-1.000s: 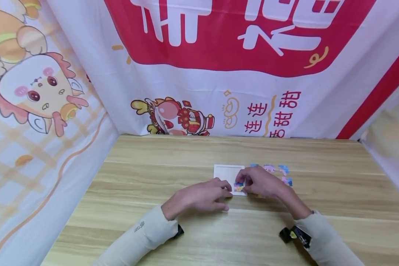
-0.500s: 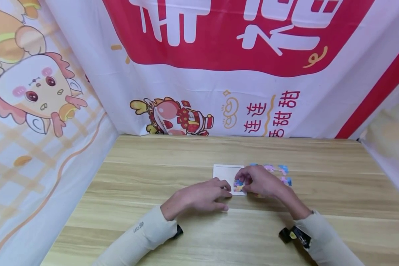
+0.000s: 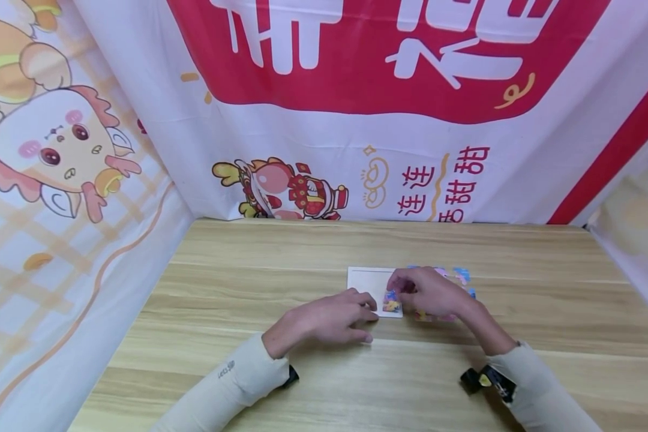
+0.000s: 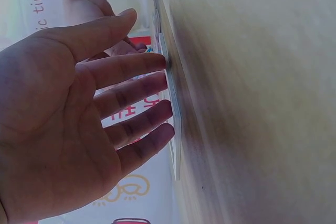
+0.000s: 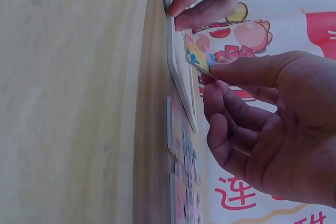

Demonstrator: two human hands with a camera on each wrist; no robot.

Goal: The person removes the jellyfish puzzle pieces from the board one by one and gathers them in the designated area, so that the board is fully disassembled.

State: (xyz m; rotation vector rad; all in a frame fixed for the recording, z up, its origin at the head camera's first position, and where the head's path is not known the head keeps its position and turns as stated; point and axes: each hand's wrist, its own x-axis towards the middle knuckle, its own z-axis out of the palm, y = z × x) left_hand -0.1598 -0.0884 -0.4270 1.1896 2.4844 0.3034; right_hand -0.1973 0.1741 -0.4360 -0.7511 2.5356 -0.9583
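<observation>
Between right thumb and fingertips, a colourful jigsaw piece (image 5: 197, 55) is pinched, tilted just over the white puzzle tray (image 3: 360, 279). My right hand (image 3: 431, 293) comes in from the right and covers part of the tray's right side. In the right wrist view the piece shows yellow and blue print and stands at an angle to the tray. My left hand (image 3: 332, 318) rests at the tray's near left edge, fingers spread and fairly straight; in the left wrist view the fingertips (image 4: 164, 109) touch the tray rim. Whether the piece touches the tray is unclear.
Several loose jigsaw pieces (image 3: 461, 275) lie on the wooden table (image 3: 281, 258) right of the tray, partly hidden under the right hand. A printed cloth (image 3: 313, 132) hangs behind the table, and another cloth (image 3: 86, 240) hangs on the left.
My right hand has shifted slightly right, and the pinched jigsaw piece has turned to stand more upright in the head view. The left hand has stayed in place.
</observation>
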